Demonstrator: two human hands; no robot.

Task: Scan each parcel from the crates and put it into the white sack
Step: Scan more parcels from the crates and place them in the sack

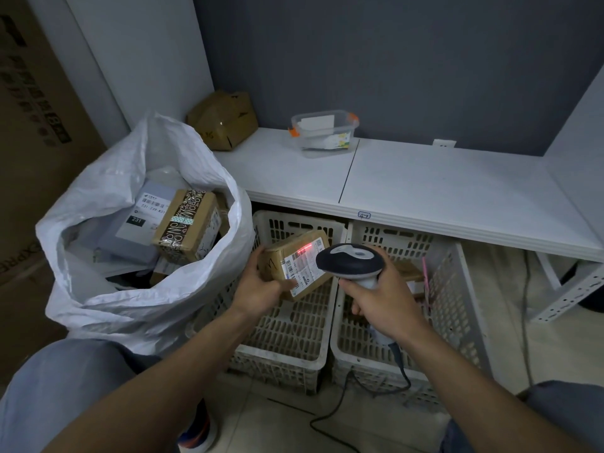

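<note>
Right hand (382, 302) wraps scanner (349, 261) (beam (305, 247) on label (300, 269)); left hand (258, 289) grips parcel (294, 259), long axis slanting up-right.

A dim room. A dark grey-blue wall (392, 60) rises behind a low white bench (441, 184) with a slotted metal leg (568, 295). A white socket (444, 143) sits at the wall's foot. The floor (496, 289) is pale tile. A white panel (147, 60) stands at left.
</note>
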